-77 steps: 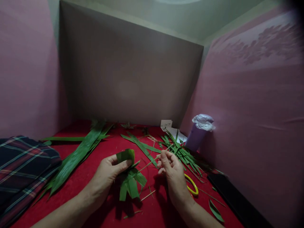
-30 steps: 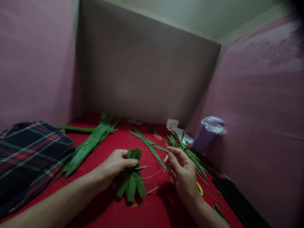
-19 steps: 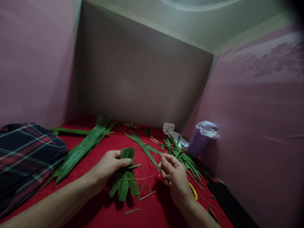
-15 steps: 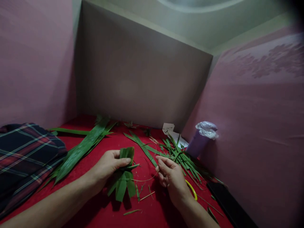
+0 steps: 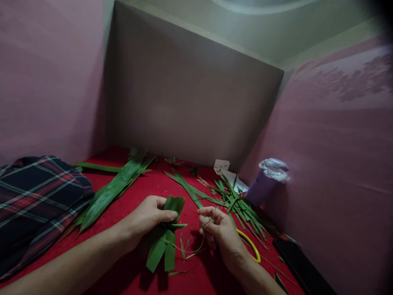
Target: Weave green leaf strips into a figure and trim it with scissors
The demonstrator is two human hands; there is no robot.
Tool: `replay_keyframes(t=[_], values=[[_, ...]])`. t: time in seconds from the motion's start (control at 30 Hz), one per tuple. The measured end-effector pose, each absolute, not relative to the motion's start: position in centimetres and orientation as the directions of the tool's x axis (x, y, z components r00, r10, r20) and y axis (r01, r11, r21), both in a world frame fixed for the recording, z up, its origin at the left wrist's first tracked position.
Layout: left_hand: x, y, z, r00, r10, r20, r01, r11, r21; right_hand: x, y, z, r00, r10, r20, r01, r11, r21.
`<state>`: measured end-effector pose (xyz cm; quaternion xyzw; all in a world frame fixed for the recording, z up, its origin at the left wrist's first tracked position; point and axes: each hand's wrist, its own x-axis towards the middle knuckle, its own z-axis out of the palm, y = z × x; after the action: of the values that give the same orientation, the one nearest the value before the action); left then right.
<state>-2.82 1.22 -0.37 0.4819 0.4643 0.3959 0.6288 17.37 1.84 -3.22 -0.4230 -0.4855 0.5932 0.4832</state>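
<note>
My left hand (image 5: pixel 147 219) grips a folded bundle of green leaf strips (image 5: pixel 167 237), thumb pressed on its top, with the strip ends fanning down onto the red cloth (image 5: pixel 123 270). My right hand (image 5: pixel 219 233) is closed in a pinch on a thin pale leaf fibre (image 5: pixel 196 248) that loops from the bundle toward its fingers. The two hands are close together, just apart.
Long whole leaves (image 5: pixel 113 188) lie at the back left, beside a plaid cloth (image 5: pixel 33 200). Cut green strips (image 5: pixel 236 203) pile at the right near a purple cup with a plastic cover (image 5: pixel 265 182). Yellow-handled scissors (image 5: pixel 250 246) lie behind my right hand. A grey board (image 5: pixel 190 98) backs the surface.
My right hand has drawn in toward the bundle, and the thin fibre now hangs in a slack loop between the hands. The left hand keeps its grip on the bundle.
</note>
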Motion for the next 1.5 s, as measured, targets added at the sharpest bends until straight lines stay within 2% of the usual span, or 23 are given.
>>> replay_keyframes(t=[0.23,0.53,0.7,0.8,0.93,1.1,1.23,1.5], values=[[-2.95,0.75,0.21,0.297,0.929,-0.222,-0.036,0.243,0.969,17.28,0.92,-2.34,-0.295,0.955,-0.019,-0.094,-0.049,-0.994],[-2.79,0.41,0.56,0.333,0.899,-0.285,-0.085,0.33,0.94,17.3,1.02,-2.61,-0.281,0.959,-0.05,-0.086,-0.077,-0.993],[-2.89,0.55,0.63,0.383,0.875,-0.297,-0.106,0.361,0.926,17.59,0.97,-2.59,-0.361,0.933,-0.017,0.006,-0.016,-1.0],[-3.04,0.67,0.47,0.396,0.864,-0.31,-0.085,0.371,0.925,17.63,1.04,-2.68,-0.361,0.932,-0.043,0.041,-0.03,-0.999],[-3.23,0.82,0.08,0.365,0.874,-0.32,-0.057,0.365,0.929,17.54,1.27,-2.82,-0.328,0.942,-0.063,0.004,-0.065,-0.998],[-3.23,0.65,0.2,0.41,0.851,-0.327,-0.031,0.371,0.928,17.49,1.41,-2.8,-0.353,0.936,0.012,-0.115,-0.031,-0.993],[-3.15,0.43,0.38,0.438,0.835,-0.333,-0.012,0.376,0.926,17.56,1.35,-2.78,-0.353,0.935,0.002,-0.09,-0.032,-0.995],[-3.19,0.82,0.17,0.372,0.875,-0.31,-0.026,0.343,0.939,17.65,1.41,-2.78,-0.353,0.936,-0.002,-0.135,-0.053,-0.989]])
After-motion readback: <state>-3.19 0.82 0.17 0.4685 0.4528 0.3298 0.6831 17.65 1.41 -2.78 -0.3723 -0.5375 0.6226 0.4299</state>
